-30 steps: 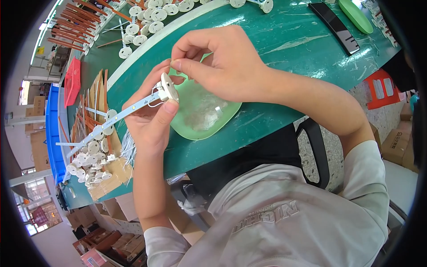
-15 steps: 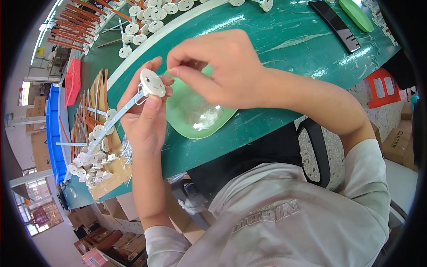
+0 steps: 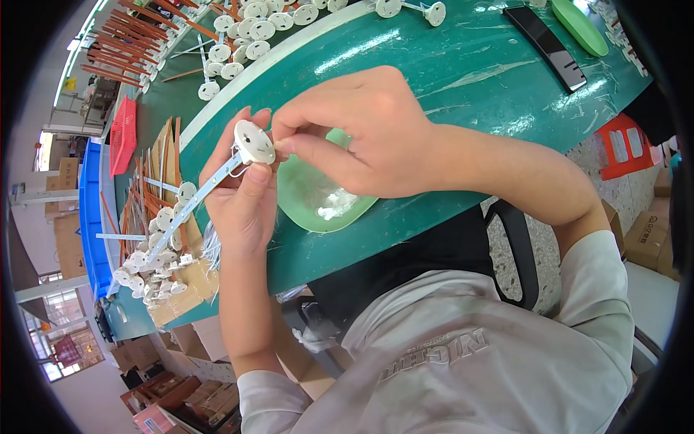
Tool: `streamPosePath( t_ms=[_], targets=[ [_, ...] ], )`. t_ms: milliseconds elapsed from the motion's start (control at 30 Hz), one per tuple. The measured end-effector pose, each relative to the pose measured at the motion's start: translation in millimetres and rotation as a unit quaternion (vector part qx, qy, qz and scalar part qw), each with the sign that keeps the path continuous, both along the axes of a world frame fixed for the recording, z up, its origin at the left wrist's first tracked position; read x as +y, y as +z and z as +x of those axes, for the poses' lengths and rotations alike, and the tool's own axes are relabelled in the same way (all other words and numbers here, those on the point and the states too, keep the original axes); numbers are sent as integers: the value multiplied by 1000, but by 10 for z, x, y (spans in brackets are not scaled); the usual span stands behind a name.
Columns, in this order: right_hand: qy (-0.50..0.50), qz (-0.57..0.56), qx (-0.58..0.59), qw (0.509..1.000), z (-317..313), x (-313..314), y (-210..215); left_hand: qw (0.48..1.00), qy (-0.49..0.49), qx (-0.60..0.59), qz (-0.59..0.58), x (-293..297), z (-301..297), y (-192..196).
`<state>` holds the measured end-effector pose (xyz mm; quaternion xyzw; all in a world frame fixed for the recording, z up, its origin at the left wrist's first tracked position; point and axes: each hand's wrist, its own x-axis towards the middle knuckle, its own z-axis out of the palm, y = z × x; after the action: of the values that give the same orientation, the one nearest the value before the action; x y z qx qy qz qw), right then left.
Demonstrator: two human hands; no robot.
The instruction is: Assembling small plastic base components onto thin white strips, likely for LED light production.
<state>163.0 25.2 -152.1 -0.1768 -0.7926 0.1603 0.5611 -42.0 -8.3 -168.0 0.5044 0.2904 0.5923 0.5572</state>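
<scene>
My left hand [image 3: 242, 195] is closed around a white round cap [image 3: 254, 142] fixed to the end of a narrow LED strip [image 3: 194, 200]. The strip slants down to the left, and a thin white wire loops beside the cap. My right hand [image 3: 354, 134] pinches with thumb and forefinger at the cap's right edge; whatever lies between those fingertips is too small to make out. Below the right hand sits a green bowl [image 3: 318, 210] with small clear or whitish bits inside, partly hidden by that hand.
White caps on strips [image 3: 155, 267] pile on cardboard at left, beside a blue tray [image 3: 92, 217] and a red basket [image 3: 123, 136]. More capped strips [image 3: 256, 29] lie at the back. A black phone [image 3: 546, 49] and green dish [image 3: 580, 27] rest at back right.
The right hand has come down slightly, its fingertips now against the cap's edge. The left hand with the capped strip has shifted a little right and down in the picture.
</scene>
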Motion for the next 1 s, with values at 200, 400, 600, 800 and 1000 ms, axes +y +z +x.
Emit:
streamPosePath(
  t_ms=[200,400,600,800,1000],
  targets=[
    [15,-17,-14,1000,-14,-15,6,1000,8,6,-17,-17,-10,29],
    [22,-30,2,999,-8,-11,-20,998,-3,52,18,-8,-11,17],
    [6,-16,7,1000,-56,-27,-45,997,9,68,18,-3,28,-2],
    [8,-47,7,999,-81,-76,-52,998,-6,59,14,8,-26,-28],
    [81,-113,64,988,-64,-64,-33,1000,-22,15,14,-4,0,10]
  ],
)
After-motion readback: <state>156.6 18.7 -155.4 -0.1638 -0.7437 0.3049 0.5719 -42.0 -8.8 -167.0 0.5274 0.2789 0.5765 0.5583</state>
